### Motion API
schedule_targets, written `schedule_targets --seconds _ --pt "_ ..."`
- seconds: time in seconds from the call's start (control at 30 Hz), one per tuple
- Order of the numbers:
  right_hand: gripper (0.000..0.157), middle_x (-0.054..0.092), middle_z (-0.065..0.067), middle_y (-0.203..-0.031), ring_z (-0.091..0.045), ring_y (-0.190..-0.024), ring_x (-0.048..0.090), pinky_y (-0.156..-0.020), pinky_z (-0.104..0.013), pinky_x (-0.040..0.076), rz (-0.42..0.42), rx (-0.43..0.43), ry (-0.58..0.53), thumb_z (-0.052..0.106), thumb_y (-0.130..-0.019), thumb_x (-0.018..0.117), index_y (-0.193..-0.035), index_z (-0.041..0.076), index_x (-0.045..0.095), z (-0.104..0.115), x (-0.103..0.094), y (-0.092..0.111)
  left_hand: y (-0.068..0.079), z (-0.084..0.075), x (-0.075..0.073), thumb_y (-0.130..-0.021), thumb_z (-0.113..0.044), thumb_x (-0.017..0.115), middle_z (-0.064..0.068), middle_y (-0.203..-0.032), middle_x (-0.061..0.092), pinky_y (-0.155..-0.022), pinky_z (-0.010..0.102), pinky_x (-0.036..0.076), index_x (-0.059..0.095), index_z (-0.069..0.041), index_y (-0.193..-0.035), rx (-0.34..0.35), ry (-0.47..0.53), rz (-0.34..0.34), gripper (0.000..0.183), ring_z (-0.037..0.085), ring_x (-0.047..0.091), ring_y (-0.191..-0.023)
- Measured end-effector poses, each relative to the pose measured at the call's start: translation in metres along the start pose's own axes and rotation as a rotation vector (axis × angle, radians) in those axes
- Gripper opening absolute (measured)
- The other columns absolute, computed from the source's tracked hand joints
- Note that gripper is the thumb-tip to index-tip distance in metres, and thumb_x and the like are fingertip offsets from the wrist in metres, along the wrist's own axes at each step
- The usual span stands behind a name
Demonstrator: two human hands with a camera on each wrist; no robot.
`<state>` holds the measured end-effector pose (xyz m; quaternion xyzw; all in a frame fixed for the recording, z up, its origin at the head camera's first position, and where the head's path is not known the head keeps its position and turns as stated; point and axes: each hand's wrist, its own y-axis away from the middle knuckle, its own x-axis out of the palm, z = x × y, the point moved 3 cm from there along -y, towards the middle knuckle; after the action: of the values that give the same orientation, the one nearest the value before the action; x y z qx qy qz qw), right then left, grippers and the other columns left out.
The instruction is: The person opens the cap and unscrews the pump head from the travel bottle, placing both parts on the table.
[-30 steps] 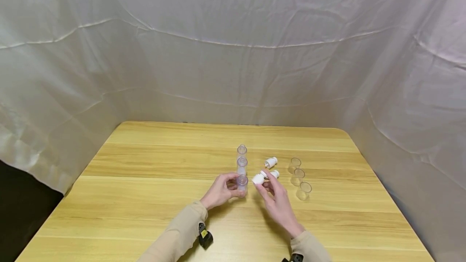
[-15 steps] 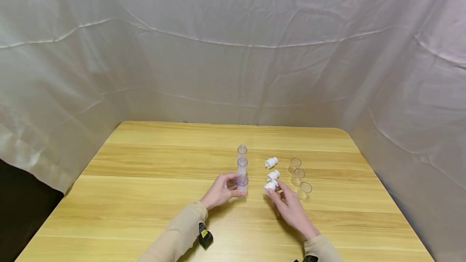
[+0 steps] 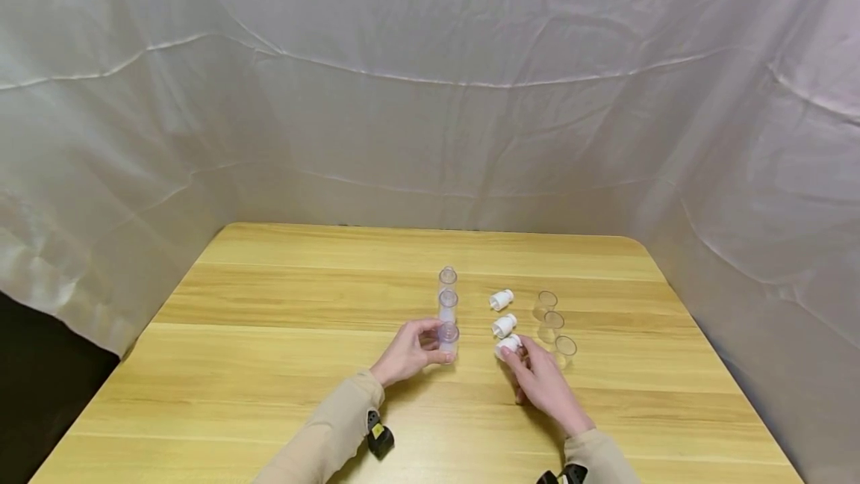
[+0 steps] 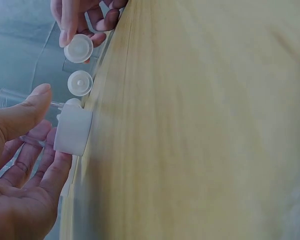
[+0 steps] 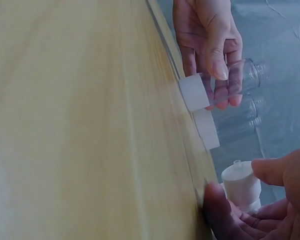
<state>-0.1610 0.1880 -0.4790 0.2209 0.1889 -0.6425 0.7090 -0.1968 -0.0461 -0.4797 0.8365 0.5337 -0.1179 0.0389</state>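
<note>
In the head view, my left hand (image 3: 407, 355) holds the nearest clear bottle (image 3: 448, 340) between thumb and fingers; it stands upright on a white base (image 5: 194, 93). Two more such bottles (image 3: 447, 306) line up behind it. To the right, my right hand (image 3: 543, 381) pinches a white pump head (image 3: 508, 347) lying on its side, low at the tabletop. The right wrist view shows this pump head (image 5: 241, 186) with a small nub on its end, thumb on one side and fingers on the other. Two similar pump heads (image 3: 503, 326) lie just behind it.
Three clear caps (image 3: 566, 347) stand in a slanting row right of the pump heads. The wooden table (image 3: 302, 290) reaches back to a grey curtain (image 3: 430, 155) that hangs behind and at both sides.
My right hand has carried the pump head rightward from beside the nearest bottle and lowered it to the front of the pump-head row. The left hand has stayed on the bottle.
</note>
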Motion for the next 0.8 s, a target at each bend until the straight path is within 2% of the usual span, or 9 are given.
schedule_targets --seconds 0.17,0.4,0.63,0.8 --pt "0.023 0.058 -0.008 -0.072 -0.015 -0.046 0.059 -0.042 -0.026 0.052 0.006 0.006 -0.031 0.022 -0.102 0.059 -0.109 0.0 0.058 0.0005 -0.0009 0.0001 0.0002 -0.0005 0.0002 -0.081 0.004 0.077 0.03 -0.126 0.064 -0.107 0.047 0.053 0.059 0.012 -0.128 0.002 -0.006 0.0 0.051 0.043 0.065 -0.117" --pt "0.02 0.057 -0.006 -0.076 -0.015 -0.046 0.06 -0.042 -0.026 0.052 0.008 0.017 0.003 0.022 -0.102 0.059 -0.106 0.002 0.06 0.0004 0.0006 -0.0034 0.0 0.0003 0.0008 -0.081 0.003 0.078 0.03 -0.126 0.064 -0.107 0.045 0.054 0.059 0.011 -0.127 0.004 0.005 0.009 0.05 0.042 0.065 -0.116" --pt "0.018 0.056 -0.006 -0.074 -0.014 -0.046 0.061 -0.042 -0.025 0.05 0.02 0.008 0.018 0.021 -0.103 0.058 -0.095 0.005 0.059 0.0032 0.0011 -0.0033 0.0013 -0.0004 -0.0016 -0.083 -0.004 0.078 0.027 -0.121 0.067 -0.102 0.041 0.057 0.061 0.011 -0.124 0.093 -0.017 0.021 0.047 0.033 0.069 -0.11" --pt "0.016 0.058 -0.005 -0.076 -0.013 -0.046 0.061 -0.044 -0.024 0.049 0.01 0.019 0.032 0.02 -0.102 0.06 -0.099 0.005 0.061 0.0033 0.0017 -0.0037 0.0007 -0.0003 -0.0003 -0.081 0.0 0.078 0.029 -0.125 0.065 -0.107 0.046 0.054 0.06 0.011 -0.126 0.028 0.005 0.012 0.049 0.04 0.066 -0.115"
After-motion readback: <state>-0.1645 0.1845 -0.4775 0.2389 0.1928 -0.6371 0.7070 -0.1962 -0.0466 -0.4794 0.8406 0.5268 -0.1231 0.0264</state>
